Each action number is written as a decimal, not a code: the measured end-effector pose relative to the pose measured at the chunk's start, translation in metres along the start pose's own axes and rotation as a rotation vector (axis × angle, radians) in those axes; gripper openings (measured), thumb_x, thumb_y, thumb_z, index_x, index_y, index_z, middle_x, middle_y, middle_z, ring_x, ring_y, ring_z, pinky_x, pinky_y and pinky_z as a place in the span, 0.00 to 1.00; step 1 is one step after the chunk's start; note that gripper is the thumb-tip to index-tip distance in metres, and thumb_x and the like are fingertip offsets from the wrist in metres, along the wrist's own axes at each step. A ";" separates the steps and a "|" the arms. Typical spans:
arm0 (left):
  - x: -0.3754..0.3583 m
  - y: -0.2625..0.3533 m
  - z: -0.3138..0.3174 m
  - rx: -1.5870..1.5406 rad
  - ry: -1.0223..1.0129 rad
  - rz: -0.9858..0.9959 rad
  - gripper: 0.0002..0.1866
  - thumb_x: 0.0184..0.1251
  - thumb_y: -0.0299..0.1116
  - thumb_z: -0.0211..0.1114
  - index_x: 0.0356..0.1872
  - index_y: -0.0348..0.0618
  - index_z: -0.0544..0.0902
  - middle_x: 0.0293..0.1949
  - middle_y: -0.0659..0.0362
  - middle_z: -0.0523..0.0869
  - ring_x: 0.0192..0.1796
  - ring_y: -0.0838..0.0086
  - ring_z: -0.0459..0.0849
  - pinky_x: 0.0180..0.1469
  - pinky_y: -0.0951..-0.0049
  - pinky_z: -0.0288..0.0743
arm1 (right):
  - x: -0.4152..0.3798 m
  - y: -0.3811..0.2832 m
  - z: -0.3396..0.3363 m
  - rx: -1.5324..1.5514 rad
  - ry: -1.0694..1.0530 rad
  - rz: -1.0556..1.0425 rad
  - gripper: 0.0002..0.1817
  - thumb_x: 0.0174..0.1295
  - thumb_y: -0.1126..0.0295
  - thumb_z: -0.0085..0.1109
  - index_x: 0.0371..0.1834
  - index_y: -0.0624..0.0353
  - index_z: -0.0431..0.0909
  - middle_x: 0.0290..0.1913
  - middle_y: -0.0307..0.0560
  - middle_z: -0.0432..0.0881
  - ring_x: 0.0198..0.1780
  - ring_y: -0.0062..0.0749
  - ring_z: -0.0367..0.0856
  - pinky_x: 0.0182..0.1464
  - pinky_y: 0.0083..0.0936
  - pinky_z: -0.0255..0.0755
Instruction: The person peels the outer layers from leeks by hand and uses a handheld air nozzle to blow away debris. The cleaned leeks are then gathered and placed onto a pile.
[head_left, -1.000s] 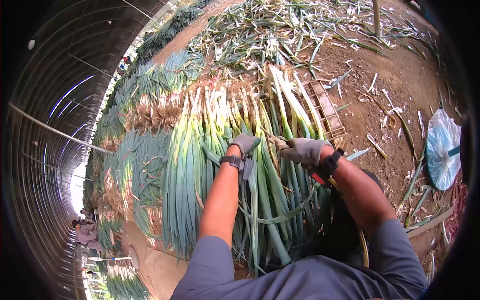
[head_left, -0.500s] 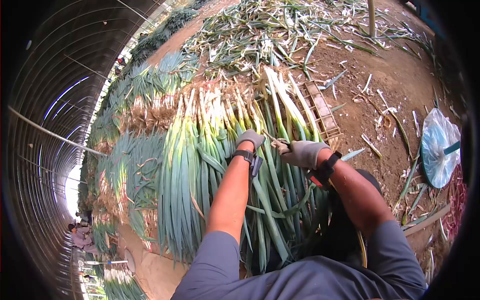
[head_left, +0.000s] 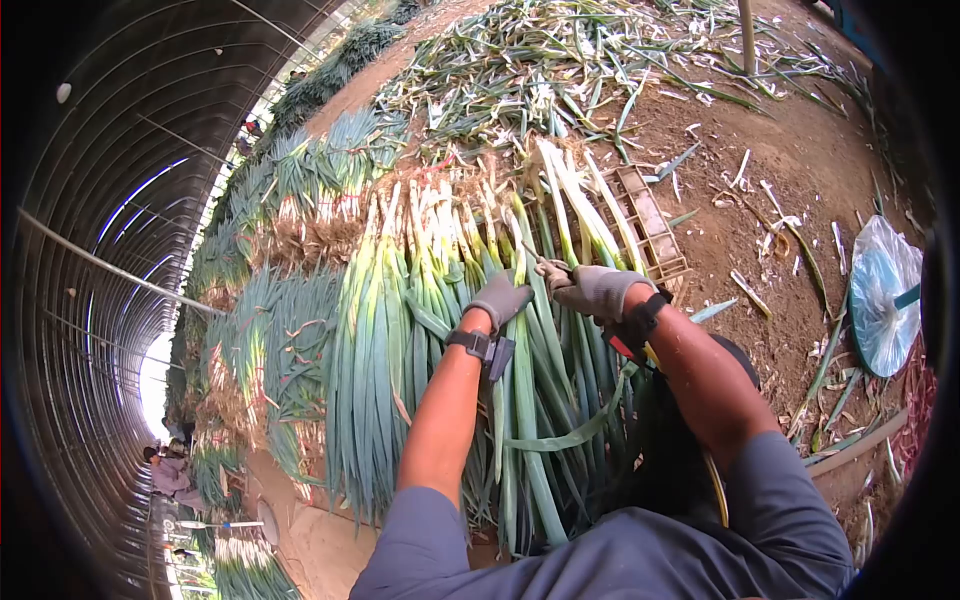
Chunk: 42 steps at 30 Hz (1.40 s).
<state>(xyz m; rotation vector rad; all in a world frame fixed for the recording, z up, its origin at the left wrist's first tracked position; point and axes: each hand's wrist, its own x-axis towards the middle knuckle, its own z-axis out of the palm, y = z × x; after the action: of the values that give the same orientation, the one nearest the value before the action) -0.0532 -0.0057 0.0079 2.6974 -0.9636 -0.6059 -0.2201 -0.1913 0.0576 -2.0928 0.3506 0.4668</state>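
Observation:
A row of long green onions (head_left: 372,330) lies side by side before me, white root ends away from me and dark leaves toward my body. My gloved left hand (head_left: 502,298) is closed around one green onion (head_left: 519,262) at its yellow-green neck. Just to the right, my gloved right hand (head_left: 592,290) is closed, with a thin, dark, pointed tool (head_left: 530,251) sticking out toward that stalk. Its exact kind is too small to tell. Several thick white stalks (head_left: 578,198) lie beyond my right hand.
A brown plastic crate (head_left: 642,215) sits under the stalks' right side. Trimmed leaves (head_left: 530,70) are heaped at the back. Tied bundles (head_left: 285,310) stand at the left. A clear plastic bag (head_left: 882,290) lies far right. Another person (head_left: 172,475) is at the far left.
My left hand has come slightly closer to my body, along the green onion. The right hand stays close by with the thin tool. The view has shifted a little.

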 end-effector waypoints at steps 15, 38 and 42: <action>-0.087 -0.040 0.027 -0.175 -0.083 0.012 0.33 0.68 0.47 0.66 0.70 0.41 0.73 0.53 0.42 0.87 0.54 0.49 0.85 0.61 0.60 0.76 | 0.013 -0.018 0.014 0.063 0.013 -0.049 0.30 0.71 0.38 0.39 0.50 0.55 0.75 0.24 0.44 0.76 0.21 0.34 0.71 0.26 0.35 0.66; -0.110 -0.038 0.005 -0.551 -0.006 0.119 0.33 0.72 0.37 0.66 0.73 0.30 0.70 0.65 0.49 0.82 0.64 0.70 0.78 0.71 0.70 0.67 | 0.021 -0.003 0.016 0.244 0.085 -0.078 0.31 0.71 0.38 0.49 0.43 0.60 0.79 0.27 0.42 0.76 0.22 0.28 0.71 0.23 0.33 0.65; -0.093 -0.002 -0.044 -0.509 0.049 0.159 0.39 0.72 0.45 0.66 0.75 0.27 0.66 0.73 0.41 0.74 0.74 0.59 0.74 0.77 0.67 0.62 | 0.024 0.015 0.000 0.326 -0.099 -0.077 0.30 0.68 0.39 0.57 0.48 0.60 0.78 0.37 0.48 0.81 0.22 0.24 0.73 0.19 0.29 0.64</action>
<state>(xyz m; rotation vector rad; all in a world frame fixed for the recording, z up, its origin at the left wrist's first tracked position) -0.0976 0.0585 0.0755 2.1579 -0.8599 -0.6457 -0.2046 -0.2010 0.0359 -1.7541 0.2667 0.4344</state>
